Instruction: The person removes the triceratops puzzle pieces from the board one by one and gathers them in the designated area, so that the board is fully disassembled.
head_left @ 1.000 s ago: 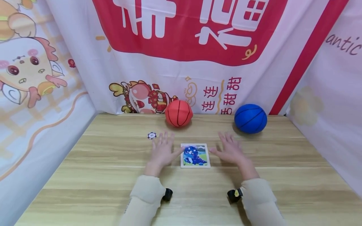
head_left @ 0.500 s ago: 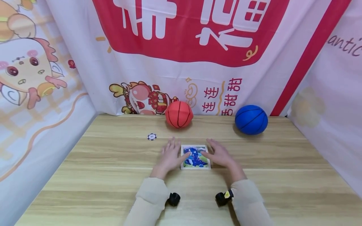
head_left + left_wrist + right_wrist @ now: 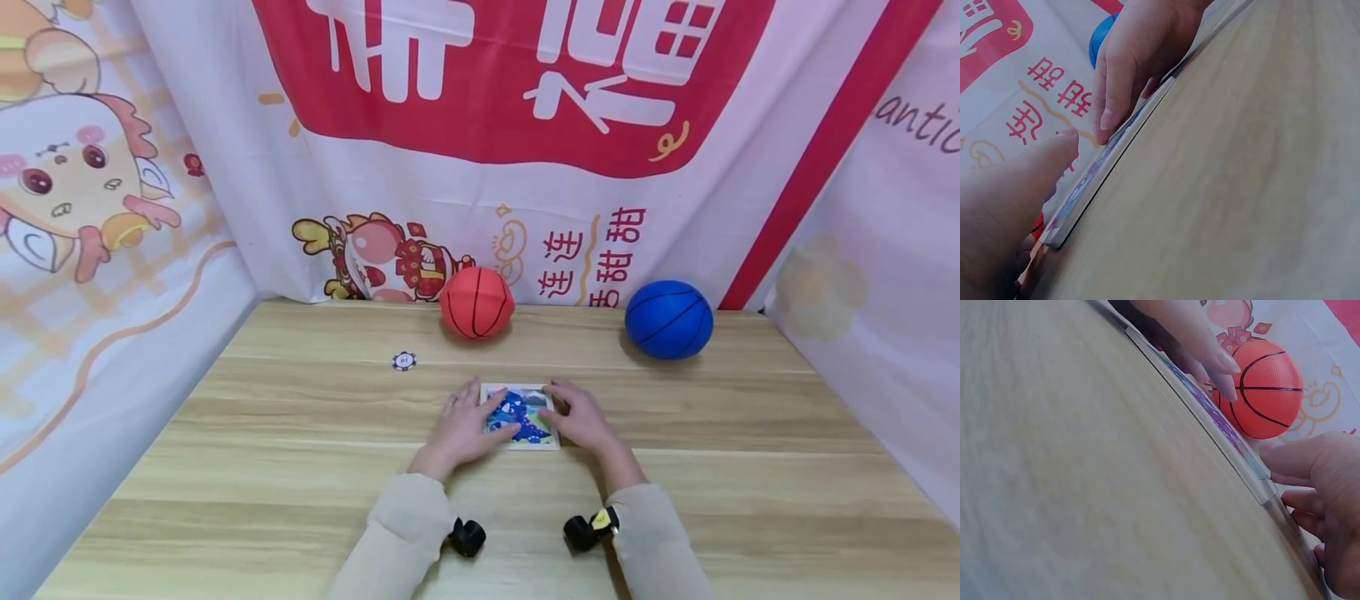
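Observation:
A square picture board [image 3: 536, 429] with a pale frame and a blue horned dinosaur lies flat on the wooden table. My left hand [image 3: 463, 429] is at its left side, thumb and index finger reaching over the picture, the other fingers along the left edge. At the right edge, my right hand [image 3: 588, 425] has its thumb over the border and its fingertips near the top right corner. In the left wrist view, the left thumb [image 3: 1054, 156] hovers above the board's surface. The right wrist view shows the right thumb [image 3: 1294, 456] right at the board's end, with the other fingers bent beside it.
Behind the board sit a red toy basketball [image 3: 476, 302] and, farther right, a blue one [image 3: 669, 320]. A small round chip [image 3: 404, 361] marked 10 lies back left on the table [image 3: 300, 467]. Printed cloth [image 3: 420, 183] walls the back and both sides.
Both hands have come inward and lower from either side to the board's edges, the thumbs moving over the picture. The board, balls and chip stay where they were.

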Motion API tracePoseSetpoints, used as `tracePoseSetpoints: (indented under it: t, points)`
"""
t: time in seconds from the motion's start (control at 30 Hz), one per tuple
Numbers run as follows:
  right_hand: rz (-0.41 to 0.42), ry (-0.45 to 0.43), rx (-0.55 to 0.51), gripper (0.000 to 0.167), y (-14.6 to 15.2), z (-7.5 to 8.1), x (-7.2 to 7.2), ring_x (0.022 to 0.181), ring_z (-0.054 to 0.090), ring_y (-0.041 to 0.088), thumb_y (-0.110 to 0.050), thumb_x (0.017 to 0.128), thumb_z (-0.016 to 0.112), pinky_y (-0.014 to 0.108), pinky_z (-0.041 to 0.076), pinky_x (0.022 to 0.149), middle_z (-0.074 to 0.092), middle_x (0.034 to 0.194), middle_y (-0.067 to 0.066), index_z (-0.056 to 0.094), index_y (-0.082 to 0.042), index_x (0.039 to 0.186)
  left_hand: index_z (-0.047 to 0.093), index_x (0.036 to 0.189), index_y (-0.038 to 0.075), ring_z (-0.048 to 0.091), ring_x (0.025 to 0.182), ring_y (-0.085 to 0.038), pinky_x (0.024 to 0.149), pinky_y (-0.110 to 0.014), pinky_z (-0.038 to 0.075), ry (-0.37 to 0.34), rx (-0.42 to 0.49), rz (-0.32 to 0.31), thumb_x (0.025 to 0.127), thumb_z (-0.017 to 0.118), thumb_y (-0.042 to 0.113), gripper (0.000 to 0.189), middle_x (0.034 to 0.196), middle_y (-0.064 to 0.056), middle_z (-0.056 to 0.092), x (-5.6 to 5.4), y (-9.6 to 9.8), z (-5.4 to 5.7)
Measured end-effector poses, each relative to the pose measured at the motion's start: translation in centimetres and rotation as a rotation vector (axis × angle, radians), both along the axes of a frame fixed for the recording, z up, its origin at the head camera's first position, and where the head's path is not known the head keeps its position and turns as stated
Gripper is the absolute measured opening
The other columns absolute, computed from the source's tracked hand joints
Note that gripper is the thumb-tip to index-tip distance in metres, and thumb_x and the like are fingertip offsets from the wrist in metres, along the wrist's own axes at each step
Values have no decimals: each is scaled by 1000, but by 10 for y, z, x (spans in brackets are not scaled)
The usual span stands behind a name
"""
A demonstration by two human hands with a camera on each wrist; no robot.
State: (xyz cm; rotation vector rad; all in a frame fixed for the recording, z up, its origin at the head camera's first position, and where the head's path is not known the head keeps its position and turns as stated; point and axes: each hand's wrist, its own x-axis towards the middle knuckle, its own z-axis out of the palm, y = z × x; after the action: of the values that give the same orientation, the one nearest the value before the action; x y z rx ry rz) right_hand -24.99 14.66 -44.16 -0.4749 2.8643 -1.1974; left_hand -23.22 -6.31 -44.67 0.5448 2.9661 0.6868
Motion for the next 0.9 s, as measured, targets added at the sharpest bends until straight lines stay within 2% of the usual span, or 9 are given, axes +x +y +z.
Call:
tracePoseSetpoints:
  t: [0.27,0.57,0.9]
  points:
    - [-22,94,59,39,1,-6,-2,118,30,35,-19,79,62,52,17,95,40,128,17,55,-6,115,35,133,27,3,128,-28,100,-46,5,61,-59,-40,79,36,63,65,142,-16,7,3,4,-4]
    - [-38,133,88,33,0,-11,0,119,31,33,-19,80,61,52,16,95,41,127,16,56,-9,110,30,134,30,0,128,-27,100,-46,2,69,-102,-52,80,30,65,65,142,-15,2,6,5,-10]
    - [-90,144,47,29,-5,-10,1,117,33,33,-18,78,62,52,15,95,44,125,15,59,-8,105,28,135,31,-2,128,-28,99,-47,1,75,-131,-52,82,28,63,62,142,-16,2,7,5,-7]
